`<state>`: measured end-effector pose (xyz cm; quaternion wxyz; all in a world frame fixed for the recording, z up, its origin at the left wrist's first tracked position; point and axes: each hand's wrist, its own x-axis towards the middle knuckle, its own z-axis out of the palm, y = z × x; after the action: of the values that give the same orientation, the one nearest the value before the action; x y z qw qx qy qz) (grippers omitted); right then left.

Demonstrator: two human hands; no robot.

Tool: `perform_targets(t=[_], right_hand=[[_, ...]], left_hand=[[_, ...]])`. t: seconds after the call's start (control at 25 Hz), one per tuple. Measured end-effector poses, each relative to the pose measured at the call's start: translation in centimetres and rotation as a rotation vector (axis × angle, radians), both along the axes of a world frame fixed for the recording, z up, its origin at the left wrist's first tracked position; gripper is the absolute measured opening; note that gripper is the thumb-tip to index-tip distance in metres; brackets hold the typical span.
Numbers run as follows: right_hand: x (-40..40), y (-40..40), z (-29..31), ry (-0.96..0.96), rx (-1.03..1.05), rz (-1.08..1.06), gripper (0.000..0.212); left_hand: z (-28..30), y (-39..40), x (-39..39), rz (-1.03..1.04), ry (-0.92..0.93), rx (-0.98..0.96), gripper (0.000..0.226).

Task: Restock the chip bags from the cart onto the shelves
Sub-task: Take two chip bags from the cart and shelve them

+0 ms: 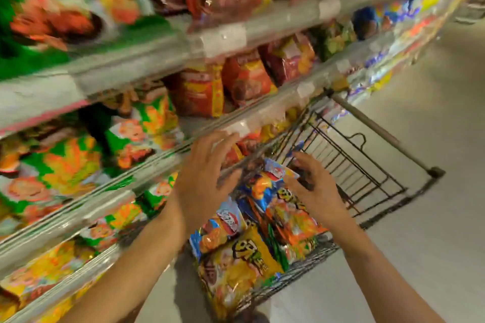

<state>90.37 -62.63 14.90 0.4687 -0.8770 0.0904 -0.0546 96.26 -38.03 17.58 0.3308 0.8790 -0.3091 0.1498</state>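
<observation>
A wire shopping cart (367, 165) stands beside the shelves, its near half piled with chip bags. A yellow bag (241, 265) lies nearest me, and a blue and orange bag (265, 186) sits on top of the pile between my hands. My left hand (204, 181) hovers above the cart's left edge with fingers spread, holding nothing. My right hand (312, 189) is over the pile, fingers spread, its fingertips at the blue bag's right side. The image is blurred by motion.
Shelves (262, 34) packed with chip bags fill the left and top: green and orange bags (65, 165) at left, red bags (246, 78) in the middle. The far half of the cart holds no bags. Pale floor (433, 231) lies to the right.
</observation>
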Motion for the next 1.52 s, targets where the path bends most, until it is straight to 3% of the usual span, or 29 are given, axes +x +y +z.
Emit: perform_targets(t=[0.16, 0.28, 0.36, 0.44, 0.52, 0.64, 0.76, 0.88, 1.04, 1.24, 1.4, 1.52], right_hand=[[1.1, -8.5, -11.9, 0.425, 0.282, -0.386, 0.055], [0.9, -10.4, -18.8, 0.700, 0.629, -0.664, 0.075], [0.7, -11.0, -22.9, 0.816, 0.774, -0.771, 0.075], [1.2, -10.8, -25.9, 0.903, 0.936, -0.903, 0.062], [2.7, -10.2, -28.1, 0.940, 1.051, -1.020, 0.062], [4.9, -9.7, -30.6, 0.945, 1.098, -1.193, 0.072], [5.1, -9.4, -32.9, 0.874, 1.100, -1.316, 0.075], [4.6, -9.3, -34.1, 0.869, 1.018, -1.292, 0.076], [4.2, -10.0, -33.0, 0.876, 1.011, -1.234, 0.060], [1.9, -8.1, -27.8, 0.800, 1.126, -1.042, 0.055], [0.6, -7.6, -23.7, 0.681, 1.107, -0.828, 0.048], [0.3, -7.6, -21.0, 0.648, 1.002, -0.687, 0.047]], left_hand=[[-8.9, -7.9, 3.8, -0.014, 0.302, 0.169, 0.052], [-15.8, -11.6, 5.7, -0.026, 0.556, 0.294, 0.052], [-20.2, -13.4, 7.1, -0.036, 0.665, 0.356, 0.052], [-23.4, -15.1, 9.0, -0.020, 0.745, 0.400, 0.053], [-26.9, -16.9, 12.0, 0.026, 0.809, 0.410, 0.053], [-31.4, -19.3, 16.1, 0.011, 0.977, 0.459, 0.049], [-35.5, -20.1, 17.9, -0.027, 1.008, 0.436, 0.047], [-37.0, -21.0, 17.9, 0.054, 1.090, 0.330, 0.071], [-35.0, -21.0, 18.1, -0.007, 1.215, 0.315, 0.064], [-29.6, -18.5, 15.7, -0.129, 1.136, 0.282, 0.094], [-25.6, -14.8, 12.4, 0.126, 1.102, 0.304, 0.095], [-22.7, -12.6, 9.7, 0.238, 1.090, 0.164, 0.099]])
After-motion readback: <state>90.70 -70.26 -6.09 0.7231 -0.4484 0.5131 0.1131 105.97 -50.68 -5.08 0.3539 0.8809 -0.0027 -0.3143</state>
